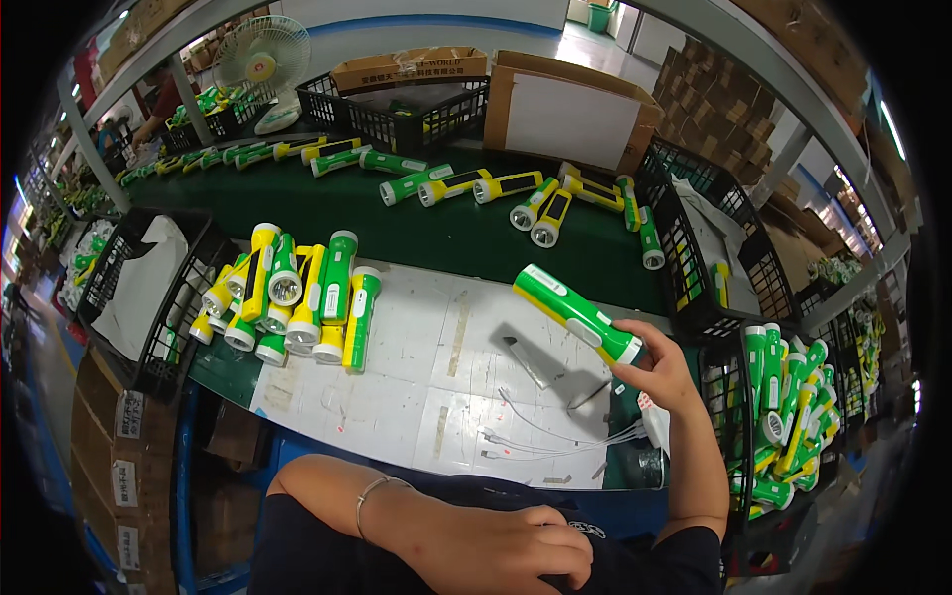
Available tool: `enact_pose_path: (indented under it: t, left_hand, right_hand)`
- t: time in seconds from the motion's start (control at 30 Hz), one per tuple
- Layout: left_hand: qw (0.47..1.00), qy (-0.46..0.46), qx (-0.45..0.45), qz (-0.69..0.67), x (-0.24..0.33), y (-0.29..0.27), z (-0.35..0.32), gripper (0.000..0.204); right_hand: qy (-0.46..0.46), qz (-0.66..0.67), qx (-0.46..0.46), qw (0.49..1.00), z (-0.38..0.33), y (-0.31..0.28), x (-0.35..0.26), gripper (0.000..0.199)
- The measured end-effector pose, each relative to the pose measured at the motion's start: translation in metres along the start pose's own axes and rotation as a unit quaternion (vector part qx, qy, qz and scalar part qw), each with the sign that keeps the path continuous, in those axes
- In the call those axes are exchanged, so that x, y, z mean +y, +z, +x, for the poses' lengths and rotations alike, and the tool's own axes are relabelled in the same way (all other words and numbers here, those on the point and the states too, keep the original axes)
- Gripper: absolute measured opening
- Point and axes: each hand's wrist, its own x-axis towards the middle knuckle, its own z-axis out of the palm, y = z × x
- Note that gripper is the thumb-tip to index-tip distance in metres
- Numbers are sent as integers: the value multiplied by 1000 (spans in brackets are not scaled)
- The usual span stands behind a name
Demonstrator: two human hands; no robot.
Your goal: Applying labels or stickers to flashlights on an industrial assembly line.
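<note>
My right hand (pixel 658 365) grips a green and yellow flashlight (pixel 578 314) by its white lens end. The flashlight is held tilted above the white work surface (pixel 407 397), its other end pointing up and left. Close to my body, my left hand (pixel 526 551) has its fingers curled inward; the palm is hidden. A utility knife (pixel 528 361) lies below the held flashlight. Several white charging cables (pixel 555 443) spread out from the right side of the surface. On its left part, more flashlights (pixel 287 281) are piled up, some upside down against each other.
A row of flashlights (pixel 400 185) lies along the green belt (pixel 288 213). Black crates flank me: one on the left (pixel 178 297), one at the right (pixel 684 268), and one full of flashlights (pixel 736 397). Behind stand a cardboard box (pixel 501 104) and a fan (pixel 260 65).
</note>
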Motion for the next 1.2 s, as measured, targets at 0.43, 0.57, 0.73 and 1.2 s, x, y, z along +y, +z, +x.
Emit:
enact_pose_path:
  t: [0.43,0.57,0.73,1.2]
  left_hand:
    - [731,-388,249,-503,-105,27,-61,41]
    - [664,-390,438,-463,-131,35,-73,44]
    - [601,-354,560,-447,-154,38,-87,45]
    - [640,-359,577,-358,-150,39,-70,33]
  right_hand:
    - [-132,-100,-221,961,-36,45,-30,44]
    - [-72,-197,-10,978,-39,63,-21,50]
    - [7,-121,-5,993,-54,85,2,42]
    - [-213,-375,82,898,-53,123,11,9]
